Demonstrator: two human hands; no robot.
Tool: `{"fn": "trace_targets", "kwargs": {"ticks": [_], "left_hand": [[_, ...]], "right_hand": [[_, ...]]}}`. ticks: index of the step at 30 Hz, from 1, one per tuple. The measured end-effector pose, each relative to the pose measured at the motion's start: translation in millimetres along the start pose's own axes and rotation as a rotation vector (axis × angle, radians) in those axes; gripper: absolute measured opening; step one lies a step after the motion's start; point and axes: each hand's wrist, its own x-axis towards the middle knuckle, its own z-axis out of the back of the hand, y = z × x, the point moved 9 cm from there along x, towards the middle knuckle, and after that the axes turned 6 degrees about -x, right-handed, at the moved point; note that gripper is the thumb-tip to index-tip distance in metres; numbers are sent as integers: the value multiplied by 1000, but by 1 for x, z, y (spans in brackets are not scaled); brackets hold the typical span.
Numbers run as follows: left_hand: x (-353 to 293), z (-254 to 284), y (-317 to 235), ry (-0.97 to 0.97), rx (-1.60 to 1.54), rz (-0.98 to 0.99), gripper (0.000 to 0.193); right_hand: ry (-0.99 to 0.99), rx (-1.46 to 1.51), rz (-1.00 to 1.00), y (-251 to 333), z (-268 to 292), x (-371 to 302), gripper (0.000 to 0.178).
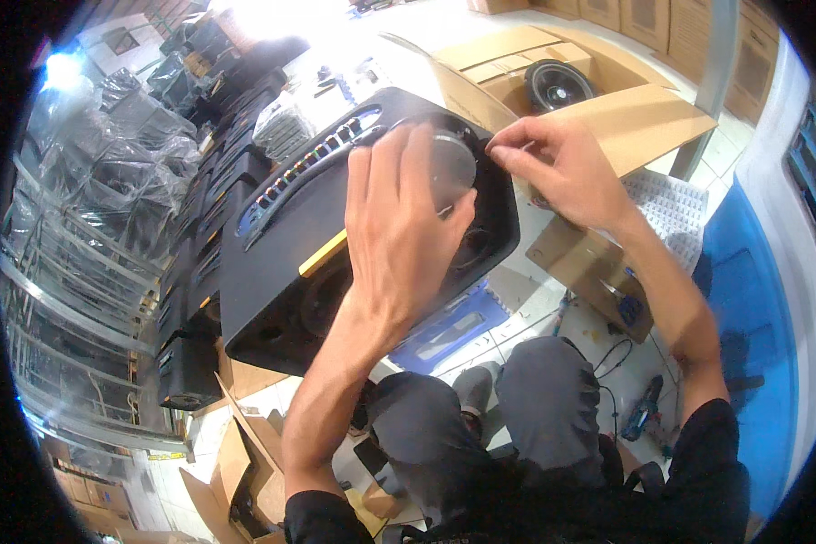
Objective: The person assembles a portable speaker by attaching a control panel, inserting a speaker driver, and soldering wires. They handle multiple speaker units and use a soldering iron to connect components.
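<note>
A large black speaker cabinet [290, 218] lies tilted in front of me, with a row of knobs and coloured sockets along a panel and a yellow strip on its edge. Above its right part, my left hand [394, 213] curls round a dark disc [455, 168] with a pale rim, thumb below and fingers at its left side. Motion smears the fingertips, and the disc's kind is unclear. Beside the disc, at the cabinet's right corner, my right hand [567, 168] is closed in a pinch. Whatever sits between its fingertips is too small to make out.
An open cardboard box [635, 118] holding a round black speaker driver [558, 84] stands at the far right. More black cabinets [190, 308] line the left, near a metal rack [72, 317]. A blue plastic piece [453, 326] and a teal power tool [642, 410] lie below.
</note>
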Motion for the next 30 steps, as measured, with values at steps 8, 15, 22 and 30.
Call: {"fn": "trace_targets", "kwargs": {"ticks": [8,15,22,30], "left_hand": [[-46,-11,-14,-114,136,-185,70],[-55,-16,-22,12,264,-190,64],[-60,-20,-26,135,286,-188,65],[-65,-24,-18,84,204,-172,65]], "right_hand": [[-100,193,80,-12,-35,-20,23],[-208,113,75,-31,-36,-26,14],[-332,3,236,-34,-41,-33,11],[-414,185,147,-53,-46,-32,10]]}}
